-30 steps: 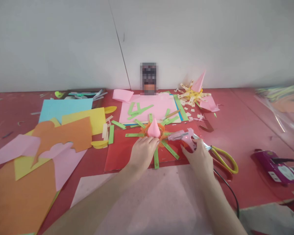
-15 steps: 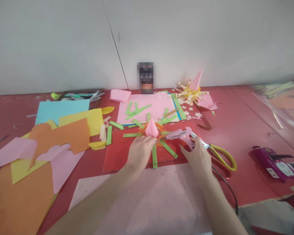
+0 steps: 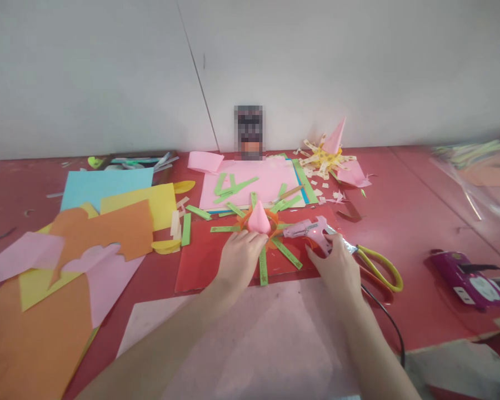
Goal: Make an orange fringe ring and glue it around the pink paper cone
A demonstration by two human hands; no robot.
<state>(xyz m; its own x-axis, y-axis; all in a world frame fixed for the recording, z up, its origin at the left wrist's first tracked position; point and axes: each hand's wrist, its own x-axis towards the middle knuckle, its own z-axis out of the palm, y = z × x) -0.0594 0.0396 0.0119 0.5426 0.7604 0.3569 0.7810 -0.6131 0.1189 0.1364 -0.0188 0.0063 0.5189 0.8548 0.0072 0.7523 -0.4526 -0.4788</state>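
Pink paper cone (image 3: 259,218) stands point up on a red sheet (image 3: 200,261), in the middle of the red table (image 3: 416,233). Around its bottom I see an orange ring (image 3: 244,220), and green paper strips (image 3: 286,253) stick out from it like sun rays.

My left hand (image 3: 240,258) lies flat on the red sheet, right below the cone. Its fingers are stretched out and pressed down, and the fingertips touch the bottom of the cone and one green strip (image 3: 263,265).

My right hand (image 3: 337,266) is closed around the handle of a pink glue gun (image 3: 310,229). The gun's tip points left, toward the cone, and sits just beside it. I can't tell if the tip touches. A black cord (image 3: 389,322) runs from under that hand to the table's edge.

Yellow-handled scissors (image 3: 379,268) lie just right of my right hand. Farther right sits a purple box (image 3: 469,278). Far back there is a pink sheet (image 3: 254,182) with more green bits on it, and a yellow paper star with a pink cone (image 3: 331,153). On the left lie blue (image 3: 104,186), yellow (image 3: 150,203) and orange paper (image 3: 108,230).
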